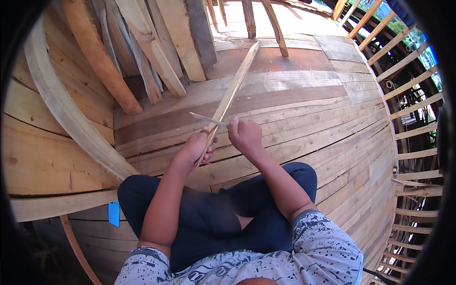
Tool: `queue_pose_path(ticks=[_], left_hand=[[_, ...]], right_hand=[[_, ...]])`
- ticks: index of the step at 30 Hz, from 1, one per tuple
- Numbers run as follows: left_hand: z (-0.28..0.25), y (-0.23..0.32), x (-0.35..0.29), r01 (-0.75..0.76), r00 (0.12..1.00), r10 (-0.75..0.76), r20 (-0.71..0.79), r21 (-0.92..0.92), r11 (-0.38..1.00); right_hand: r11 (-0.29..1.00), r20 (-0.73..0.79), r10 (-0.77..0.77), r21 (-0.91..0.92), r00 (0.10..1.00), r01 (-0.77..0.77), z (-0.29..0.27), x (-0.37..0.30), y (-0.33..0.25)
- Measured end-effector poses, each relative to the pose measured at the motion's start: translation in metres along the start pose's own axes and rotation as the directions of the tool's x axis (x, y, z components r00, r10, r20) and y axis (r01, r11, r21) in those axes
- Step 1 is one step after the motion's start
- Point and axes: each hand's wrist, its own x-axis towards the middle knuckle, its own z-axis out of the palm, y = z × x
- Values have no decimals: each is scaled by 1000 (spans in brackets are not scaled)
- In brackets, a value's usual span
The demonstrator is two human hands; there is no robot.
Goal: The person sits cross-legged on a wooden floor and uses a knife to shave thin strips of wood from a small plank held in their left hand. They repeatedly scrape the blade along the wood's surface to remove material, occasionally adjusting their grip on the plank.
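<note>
A long, narrow wooden stick slants away from me, its far end tapering to a point. My left hand is wrapped round its near end, with the fingertips showing on the right side. My right hand is closed in a fist just right of the stick, gripping a knife by a handle that the fingers hide. The thin blade of the knife crosses over the stick and points left, just beyond my left hand. Whether the edge bites into the wood cannot be made out.
I sit cross-legged on a plank floor. Curved timber ribs and upright boards stand at the left and far left. Two thin wooden posts rise beyond the stick. A slatted railing runs along the right. A blue object is by my left knee.
</note>
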Motion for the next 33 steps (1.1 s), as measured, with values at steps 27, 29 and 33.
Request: queue_pose_path(ticks=[27, 29, 33], left_hand=[[15, 13, -35, -77, 915, 283, -289, 562, 824], [16, 13, -36, -89, 902, 312, -299, 579, 811], [0, -6, -12, -109, 834, 434, -341, 669, 735]], right_hand=[[966, -68, 198, -155, 978, -207, 10, 26, 44], [941, -94, 290, -151, 952, -302, 3, 32, 50], [998, 120, 61, 5, 991, -62, 10, -1, -6]])
